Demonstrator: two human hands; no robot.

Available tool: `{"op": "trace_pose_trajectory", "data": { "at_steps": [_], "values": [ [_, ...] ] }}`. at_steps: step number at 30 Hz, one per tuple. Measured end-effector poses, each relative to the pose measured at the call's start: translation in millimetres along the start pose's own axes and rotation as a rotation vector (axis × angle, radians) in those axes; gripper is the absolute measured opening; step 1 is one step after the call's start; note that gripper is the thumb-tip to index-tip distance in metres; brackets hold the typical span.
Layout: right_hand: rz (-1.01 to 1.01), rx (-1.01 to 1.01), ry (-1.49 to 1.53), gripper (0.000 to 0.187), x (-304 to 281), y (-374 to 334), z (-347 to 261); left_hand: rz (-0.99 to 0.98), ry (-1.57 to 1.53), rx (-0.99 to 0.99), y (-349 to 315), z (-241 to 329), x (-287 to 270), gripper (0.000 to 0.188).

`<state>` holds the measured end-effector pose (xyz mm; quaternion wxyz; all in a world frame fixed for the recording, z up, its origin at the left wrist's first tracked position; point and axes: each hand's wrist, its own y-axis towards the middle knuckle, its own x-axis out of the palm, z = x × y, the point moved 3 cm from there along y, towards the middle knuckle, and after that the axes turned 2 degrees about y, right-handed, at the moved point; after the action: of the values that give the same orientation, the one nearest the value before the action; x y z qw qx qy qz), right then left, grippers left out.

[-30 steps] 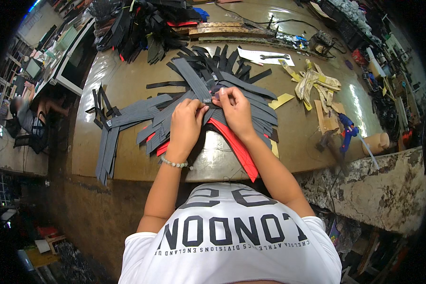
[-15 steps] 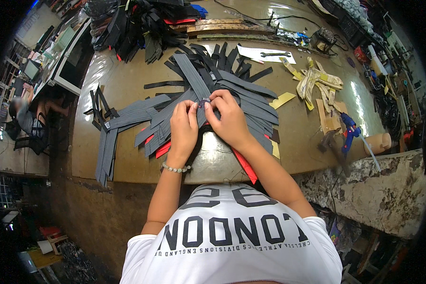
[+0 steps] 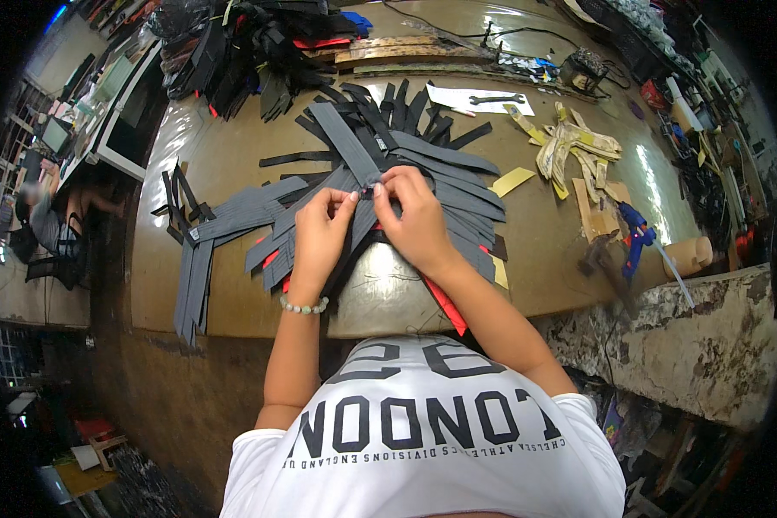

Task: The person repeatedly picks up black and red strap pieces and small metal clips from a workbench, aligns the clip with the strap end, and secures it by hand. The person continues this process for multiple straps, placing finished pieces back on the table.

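Observation:
A grey ribbed fabric strap [image 3: 344, 138] slants over a spread pile of similar grey straps [image 3: 466, 186] with black ends. My left hand [image 3: 324, 237] pinches at the near end of this strap, thumb against index finger. Close beside it, my right hand [image 3: 416, 220] grips the same end between thumb and fingers. A small dark piece lies between the fingertips, too small to make out. Black material [image 3: 347, 259] hangs below the left fingers. Red fabric [image 3: 445, 306] shows from under the pile, by my right forearm.
More grey straps [image 3: 200, 268] lie at the table's left. Black straps [image 3: 233, 60] are heaped at the far left. Toward the right are a wrench [image 3: 496, 99] on white paper, yellowish strips [image 3: 574, 151], a blue glue gun [image 3: 637, 242] and a cardboard roll [image 3: 691, 256]. A person sits far left.
My left hand has shifted slightly left and nearer, so its fingertips stand a little farther from the right ones. My right hand stays almost in place at the strap's end.

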<state>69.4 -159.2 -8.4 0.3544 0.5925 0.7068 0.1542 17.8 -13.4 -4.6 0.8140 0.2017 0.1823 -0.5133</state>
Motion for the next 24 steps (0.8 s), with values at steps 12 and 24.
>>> {"op": "trace_pose_trajectory", "data": {
  "at_steps": [12,24],
  "values": [
    [-0.076,-0.092,-0.138,0.013,2,-4,-10,0.027,0.076,0.083,-10,0,4,0.023],
    [0.318,0.543,0.841,0.030,-27,5,36,-0.643,0.374,0.395,-50,61,3,0.015]
  ]
}}
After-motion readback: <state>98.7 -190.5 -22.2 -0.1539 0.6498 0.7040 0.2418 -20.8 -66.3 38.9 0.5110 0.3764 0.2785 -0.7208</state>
